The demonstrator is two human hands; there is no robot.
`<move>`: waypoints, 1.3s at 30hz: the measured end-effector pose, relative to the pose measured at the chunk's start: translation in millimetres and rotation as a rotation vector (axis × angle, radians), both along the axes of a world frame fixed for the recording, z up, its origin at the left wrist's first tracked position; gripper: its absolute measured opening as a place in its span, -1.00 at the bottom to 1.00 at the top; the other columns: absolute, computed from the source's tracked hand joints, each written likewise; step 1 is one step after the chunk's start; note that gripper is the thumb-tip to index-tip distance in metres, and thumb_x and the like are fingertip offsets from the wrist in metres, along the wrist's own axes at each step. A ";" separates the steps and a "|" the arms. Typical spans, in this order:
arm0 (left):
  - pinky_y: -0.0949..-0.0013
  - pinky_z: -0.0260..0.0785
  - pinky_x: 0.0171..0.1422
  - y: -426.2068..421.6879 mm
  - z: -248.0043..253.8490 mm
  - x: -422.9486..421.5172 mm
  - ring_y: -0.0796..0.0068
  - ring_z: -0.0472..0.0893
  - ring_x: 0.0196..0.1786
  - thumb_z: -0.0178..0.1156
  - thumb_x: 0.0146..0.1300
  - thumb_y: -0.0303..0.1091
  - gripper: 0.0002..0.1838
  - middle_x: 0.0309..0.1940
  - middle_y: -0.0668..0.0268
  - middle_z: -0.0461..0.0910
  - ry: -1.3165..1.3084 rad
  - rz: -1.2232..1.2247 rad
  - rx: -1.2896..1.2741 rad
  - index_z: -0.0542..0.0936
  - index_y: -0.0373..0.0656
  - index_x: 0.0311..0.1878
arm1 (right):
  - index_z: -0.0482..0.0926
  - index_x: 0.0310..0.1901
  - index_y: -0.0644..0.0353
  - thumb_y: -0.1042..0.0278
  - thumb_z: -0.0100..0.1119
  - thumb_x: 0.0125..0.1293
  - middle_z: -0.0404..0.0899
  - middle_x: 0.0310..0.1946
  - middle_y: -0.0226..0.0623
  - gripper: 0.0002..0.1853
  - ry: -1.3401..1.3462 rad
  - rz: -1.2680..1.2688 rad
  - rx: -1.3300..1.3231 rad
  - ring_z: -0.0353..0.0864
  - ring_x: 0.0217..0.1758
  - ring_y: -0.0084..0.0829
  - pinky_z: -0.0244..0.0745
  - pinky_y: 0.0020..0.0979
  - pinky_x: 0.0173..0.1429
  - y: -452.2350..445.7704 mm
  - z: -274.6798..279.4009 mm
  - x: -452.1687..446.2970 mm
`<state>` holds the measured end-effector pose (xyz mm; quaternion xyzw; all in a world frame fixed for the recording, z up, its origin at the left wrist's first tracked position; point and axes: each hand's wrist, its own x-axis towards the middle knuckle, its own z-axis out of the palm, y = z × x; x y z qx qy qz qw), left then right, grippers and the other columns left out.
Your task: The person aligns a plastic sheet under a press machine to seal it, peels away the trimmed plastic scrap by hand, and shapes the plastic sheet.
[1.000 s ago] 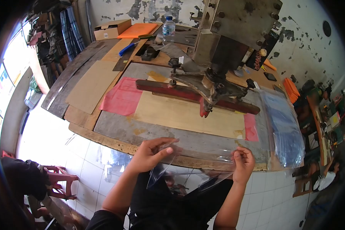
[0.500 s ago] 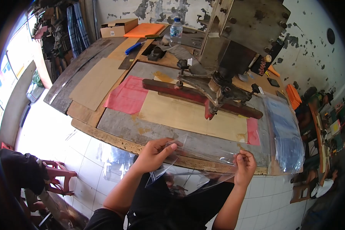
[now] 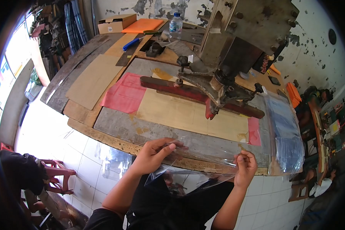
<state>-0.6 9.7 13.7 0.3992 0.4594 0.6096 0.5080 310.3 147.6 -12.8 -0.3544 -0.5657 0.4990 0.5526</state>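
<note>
Between my two hands hangs a clear plastic sheet (image 3: 197,180), sagging in the middle below the table's front edge. My left hand (image 3: 152,155) pinches its left end between thumb and fingers. The right end is pinched by my right hand (image 3: 244,165), a little past the table edge. Just beyond lies the machine's grey bed (image 3: 115,122), with a cream sheet (image 3: 188,115) and pink material (image 3: 122,92) on it. Above these a dark red pressing bar (image 3: 172,87) hangs from the machine head (image 3: 234,57).
A stack of clear plastic sheets (image 3: 281,130) lies at the table's right. At the back are a water bottle (image 3: 175,27), a cardboard box (image 3: 117,23), an orange pad (image 3: 142,26) and a blue-handled tool (image 3: 130,45). People sit at both sides, one near a red stool (image 3: 59,174).
The view has shifted slightly. Both hands keep their hold on the plastic sheet, in nearly the same place.
</note>
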 end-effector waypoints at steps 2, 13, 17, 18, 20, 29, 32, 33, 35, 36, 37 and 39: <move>0.34 0.65 0.15 -0.6 -1.7 -0.1 0.34 0.78 0.03 0.06 0.66 -0.33 -0.63 0.08 0.07 0.75 -0.001 0.002 0.015 0.57 -0.44 0.29 | 0.62 0.05 0.32 0.45 0.42 0.41 0.69 -0.25 -0.31 -0.74 0.002 -0.007 0.000 0.65 -0.26 -0.55 0.55 -0.54 -0.14 0.2 0.6 -1.1; 0.29 0.64 0.24 0.5 2.5 -3.1 0.35 0.72 0.16 0.03 0.67 -0.35 -0.61 0.17 0.01 0.71 -0.020 -0.058 0.071 0.54 -0.39 0.37 | 0.64 0.02 0.30 0.43 0.44 0.40 0.74 -0.29 -0.27 -0.75 0.018 -0.064 -0.058 0.64 -0.32 -0.57 0.54 -0.54 -0.16 -3.0 8.6 -8.2; 0.28 0.62 0.27 2.0 0.6 -1.3 0.34 0.69 0.21 0.06 0.66 -0.35 -0.61 0.18 0.01 0.71 -0.016 -0.050 0.100 0.54 -0.40 0.37 | 0.64 0.02 0.30 0.42 0.45 0.39 0.74 -0.29 -0.25 -0.74 0.017 -0.048 -0.014 0.64 -0.31 -0.57 0.54 -0.54 -0.16 -0.7 2.4 -2.6; 0.28 0.61 0.28 2.4 -0.6 -0.6 0.35 0.69 0.22 0.08 0.65 -0.35 -0.61 0.19 0.02 0.71 -0.005 -0.045 0.118 0.54 -0.40 0.36 | 0.64 0.02 0.31 0.41 0.45 0.39 0.74 -0.29 -0.24 -0.73 0.017 -0.043 -0.004 0.64 -0.31 -0.56 0.54 -0.53 -0.16 -0.4 1.8 -1.5; 0.30 0.59 0.29 -0.1 2.1 1.3 0.36 0.69 0.21 0.12 0.63 -0.35 -0.61 0.17 0.04 0.72 -0.029 -0.031 0.097 0.55 -0.40 0.36 | 0.64 0.02 0.31 0.40 0.46 0.39 0.74 -0.29 -0.24 -0.73 0.018 -0.037 0.007 0.64 -0.30 -0.56 0.55 -0.53 -0.16 -0.7 0.3 -0.4; 0.44 0.60 0.05 -11.7 30.1 23.6 0.53 0.78 -0.06 0.34 0.48 -0.33 -0.72 -0.14 0.19 0.84 0.369 0.252 0.055 0.74 -0.35 0.08 | 0.62 0.05 0.28 0.38 0.46 0.39 0.72 -0.27 -0.27 -0.70 -0.042 -0.006 0.018 0.61 -0.30 -0.57 0.50 -0.55 -0.18 1.2 -4.4 5.8; 0.46 0.61 -0.14 -17.8 40.5 29.7 0.54 0.80 -0.22 0.38 0.43 -0.34 -0.77 -0.22 0.22 0.84 0.511 0.323 0.113 0.77 -0.30 0.02 | 0.63 0.04 0.29 0.34 0.45 0.40 0.73 -0.25 -0.25 -0.71 -0.012 0.018 0.011 0.60 -0.33 -0.57 0.49 -0.53 -0.19 -1.3 -0.4 4.1; 0.46 0.61 -0.24 -19.0 43.1 31.0 0.54 0.80 -0.30 0.39 0.42 -0.36 -0.79 -0.26 0.24 0.84 0.583 0.350 0.154 0.78 -0.27 0.00 | 0.65 0.04 0.30 0.31 0.45 0.41 0.74 -0.23 -0.22 -0.69 -0.026 0.031 0.001 0.64 -0.26 -0.51 0.53 -0.47 -0.12 -3.1 -0.1 4.9; 0.46 0.60 -0.28 -17.2 42.7 34.1 0.52 0.80 -0.35 0.40 0.41 -0.37 -0.82 -0.28 0.25 0.84 0.565 0.374 0.196 0.78 -0.26 -0.03 | 0.67 0.05 0.32 0.28 0.45 0.41 0.75 -0.21 -0.20 -0.68 -0.038 0.044 -0.005 0.68 -0.19 -0.45 0.56 -0.40 -0.05 -7.4 8.5 -0.1; 0.45 0.59 -0.33 -16.2 42.1 34.1 0.50 0.80 -0.40 0.40 0.40 -0.38 -0.84 -0.31 0.25 0.83 0.547 0.401 0.236 0.78 -0.24 -0.06 | 0.68 0.06 0.31 0.23 0.47 0.39 0.75 -0.15 -0.20 -0.64 -0.264 -0.079 0.233 0.69 -0.12 -0.39 0.55 -0.34 0.02 -10.4 15.8 -4.8; 0.45 0.59 -0.33 -15.0 40.5 33.2 0.50 0.80 -0.40 0.40 0.40 -0.38 -0.84 -0.31 0.25 0.83 0.550 0.408 0.239 0.78 -0.24 -0.06 | 0.69 0.08 0.30 0.19 0.48 0.37 0.75 -0.10 -0.19 -0.60 -0.489 -0.201 0.471 0.69 -0.05 -0.34 0.54 -0.29 0.09 -14.8 26.8 -12.2; 0.38 0.59 -0.33 -13.2 36.9 33.2 0.39 0.79 -0.40 0.43 0.35 -0.39 -0.87 -0.34 0.26 0.81 0.660 0.378 0.323 0.77 -0.20 -0.10 | 0.71 0.07 0.29 0.16 0.50 0.34 0.74 -0.05 -0.19 -0.59 -0.531 -0.160 0.575 0.68 0.01 -0.29 0.52 -0.25 0.14 -33.8 52.9 -25.3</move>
